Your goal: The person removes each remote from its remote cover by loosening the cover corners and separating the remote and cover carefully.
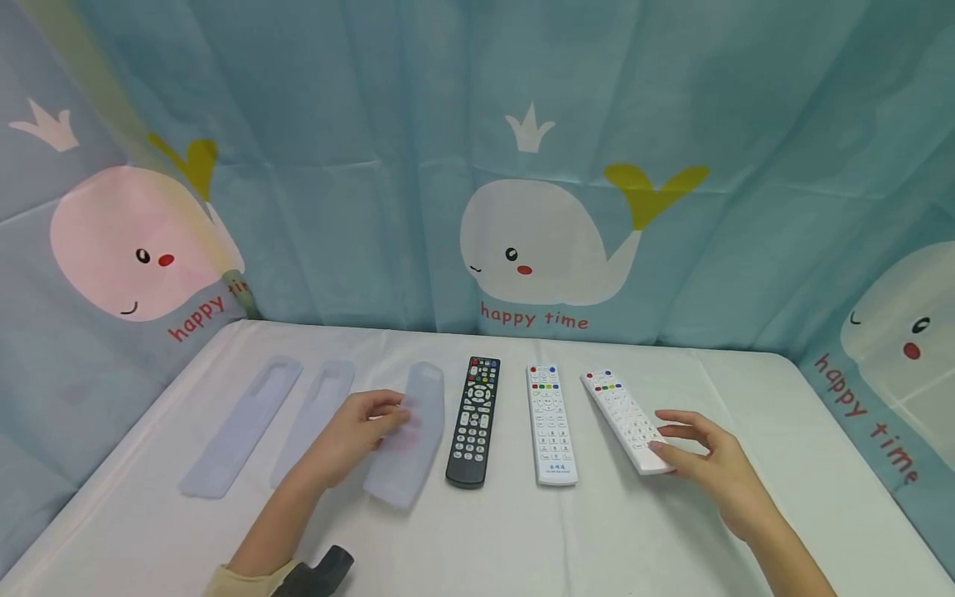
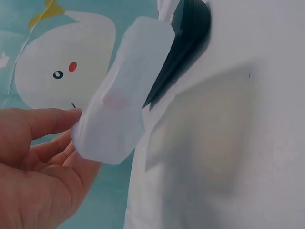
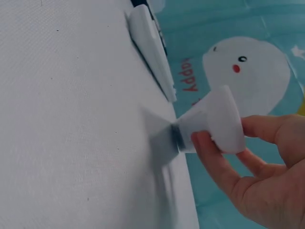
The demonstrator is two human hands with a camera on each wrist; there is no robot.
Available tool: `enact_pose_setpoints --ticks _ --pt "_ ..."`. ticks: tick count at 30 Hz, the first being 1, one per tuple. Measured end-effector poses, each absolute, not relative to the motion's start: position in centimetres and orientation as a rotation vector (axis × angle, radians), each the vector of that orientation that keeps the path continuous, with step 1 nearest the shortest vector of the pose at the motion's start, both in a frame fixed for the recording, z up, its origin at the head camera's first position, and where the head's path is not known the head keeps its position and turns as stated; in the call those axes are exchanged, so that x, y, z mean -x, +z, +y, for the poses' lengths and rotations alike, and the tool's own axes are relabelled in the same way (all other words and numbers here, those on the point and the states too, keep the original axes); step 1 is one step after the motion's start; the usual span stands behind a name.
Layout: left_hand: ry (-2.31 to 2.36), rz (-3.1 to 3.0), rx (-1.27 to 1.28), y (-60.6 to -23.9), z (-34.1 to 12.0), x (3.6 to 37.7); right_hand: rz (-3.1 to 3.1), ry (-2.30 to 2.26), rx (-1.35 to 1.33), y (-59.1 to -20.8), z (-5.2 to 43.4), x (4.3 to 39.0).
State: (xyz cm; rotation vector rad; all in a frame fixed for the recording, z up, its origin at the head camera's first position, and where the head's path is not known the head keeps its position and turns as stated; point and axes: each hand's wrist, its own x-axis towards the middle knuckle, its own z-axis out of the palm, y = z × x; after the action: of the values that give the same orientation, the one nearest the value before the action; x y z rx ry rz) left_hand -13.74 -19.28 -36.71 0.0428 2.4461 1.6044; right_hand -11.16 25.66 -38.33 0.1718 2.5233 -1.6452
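Observation:
My left hand (image 1: 358, 435) pinches a translucent remote-control sleeve (image 1: 418, 468) by its left edge. In the left wrist view the sleeve (image 2: 126, 90) is tilted up above the table, with a pinkish patch of fingertip showing through it. My right hand (image 1: 712, 468) grips the near end of a white remote control (image 1: 622, 419) between thumb and fingers. That end is raised in the right wrist view, where the remote (image 3: 217, 121) casts a shadow on the cloth. Between the hands lie a black remote (image 1: 474, 423) and a second white remote (image 1: 552, 423), both with buttons facing up.
Two more translucent sleeves (image 1: 242, 431) lie flat at the left, one partly behind my left forearm. A white cloth (image 1: 507, 547) covers the table. Behind it hangs a blue curtain (image 1: 358, 249) printed with whales. A dark device (image 1: 317, 576) sits at my left wrist.

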Motion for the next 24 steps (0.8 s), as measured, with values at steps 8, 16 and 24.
enact_pose_setpoints --ticks 8,16,24 --pt "1.614 2.457 0.003 -37.4 -20.4 14.2 2.439 -1.566 -0.137 -38.6 25.7 11.3" --pt "1.589 2.483 0.043 -38.0 -21.9 14.8 2.437 -1.538 -0.147 -39.1 25.6 11.9" --pt "1.6 2.502 0.082 -38.9 -22.8 15.1 2.438 -1.534 -0.155 -39.3 25.4 12.0"
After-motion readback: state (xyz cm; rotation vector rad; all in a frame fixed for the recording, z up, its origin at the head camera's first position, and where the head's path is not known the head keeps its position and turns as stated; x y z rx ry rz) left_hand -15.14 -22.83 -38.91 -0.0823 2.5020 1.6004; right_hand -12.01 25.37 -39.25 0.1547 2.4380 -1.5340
